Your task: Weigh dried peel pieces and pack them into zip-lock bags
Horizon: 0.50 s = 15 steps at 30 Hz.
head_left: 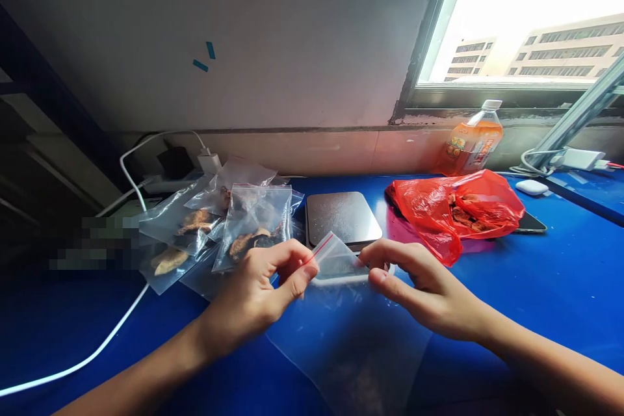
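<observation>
A clear zip-lock bag (336, 250) with a red line along its top edge is held up in front of me, its lower part hanging over the blue table. My left hand (280, 279) pinches the red-lined edge between thumb and fingers. At the bag's other side, my right hand (414, 279) has curled fingers, with thumb and index finger at the film. The contents at the bottom of the bag are blurred. Directly behind the bag stands a small scale (344, 216) with a silver plate, its front partly hidden.
Filled clear bags (256, 208) with dried brown slices lie at left, near a white cable (117, 331). At right, a red plastic bag (424, 208) of brown pieces partly covers a phone (533, 223). Behind are an orange drink bottle (480, 143) and white earbud case (532, 188).
</observation>
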Each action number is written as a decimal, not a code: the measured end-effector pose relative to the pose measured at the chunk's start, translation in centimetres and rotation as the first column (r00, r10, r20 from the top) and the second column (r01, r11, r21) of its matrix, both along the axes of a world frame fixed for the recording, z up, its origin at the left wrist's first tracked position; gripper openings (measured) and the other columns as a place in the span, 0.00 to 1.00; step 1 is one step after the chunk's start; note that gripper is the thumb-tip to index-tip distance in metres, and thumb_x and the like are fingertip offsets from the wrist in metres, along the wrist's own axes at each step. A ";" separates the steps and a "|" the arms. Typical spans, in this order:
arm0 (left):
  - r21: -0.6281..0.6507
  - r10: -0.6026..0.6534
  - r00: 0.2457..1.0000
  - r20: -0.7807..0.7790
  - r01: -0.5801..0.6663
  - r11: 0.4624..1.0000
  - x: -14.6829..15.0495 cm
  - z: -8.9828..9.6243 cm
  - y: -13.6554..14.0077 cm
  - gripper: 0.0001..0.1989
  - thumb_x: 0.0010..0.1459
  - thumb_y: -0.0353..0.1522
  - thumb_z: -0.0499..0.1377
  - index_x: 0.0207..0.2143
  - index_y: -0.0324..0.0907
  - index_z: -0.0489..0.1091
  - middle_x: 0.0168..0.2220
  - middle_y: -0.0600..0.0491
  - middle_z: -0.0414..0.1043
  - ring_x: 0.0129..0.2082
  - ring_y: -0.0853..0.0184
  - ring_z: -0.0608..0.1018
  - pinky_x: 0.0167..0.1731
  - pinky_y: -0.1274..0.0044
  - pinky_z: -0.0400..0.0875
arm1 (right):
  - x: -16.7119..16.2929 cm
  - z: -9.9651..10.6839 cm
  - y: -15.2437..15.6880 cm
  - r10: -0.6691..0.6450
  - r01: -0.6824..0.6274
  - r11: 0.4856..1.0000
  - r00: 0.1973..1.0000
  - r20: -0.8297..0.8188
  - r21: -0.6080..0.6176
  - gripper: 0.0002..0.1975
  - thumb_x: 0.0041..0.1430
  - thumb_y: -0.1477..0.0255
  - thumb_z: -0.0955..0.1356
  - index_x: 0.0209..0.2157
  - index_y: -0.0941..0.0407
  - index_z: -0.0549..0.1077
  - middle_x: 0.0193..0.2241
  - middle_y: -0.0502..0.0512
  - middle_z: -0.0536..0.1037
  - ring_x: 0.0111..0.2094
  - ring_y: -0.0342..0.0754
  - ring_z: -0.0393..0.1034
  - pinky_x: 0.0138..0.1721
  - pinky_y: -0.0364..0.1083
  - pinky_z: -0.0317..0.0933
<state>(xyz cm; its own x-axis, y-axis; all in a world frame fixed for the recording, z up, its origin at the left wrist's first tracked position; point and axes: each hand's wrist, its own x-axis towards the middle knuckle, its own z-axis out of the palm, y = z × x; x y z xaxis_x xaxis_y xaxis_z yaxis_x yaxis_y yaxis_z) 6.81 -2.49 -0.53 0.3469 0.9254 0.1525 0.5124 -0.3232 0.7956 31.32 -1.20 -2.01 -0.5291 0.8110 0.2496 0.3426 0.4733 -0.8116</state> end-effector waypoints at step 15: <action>0.012 -0.165 0.986 -0.034 0.165 0.986 0.1 -1.0 -0.1 0.14 0.64 0.39 0.55 0.31 0.39 0.73 0.24 0.55 0.70 0.25 0.70 0.70 0.25 0.80 0.62 | -2.1 0.3 0.1 0.087 -0.087 0.961 0.996 0.014 0.264 0.13 0.66 0.70 0.63 0.28 0.59 0.72 0.22 0.50 0.71 0.24 0.39 0.61 0.27 0.39 0.57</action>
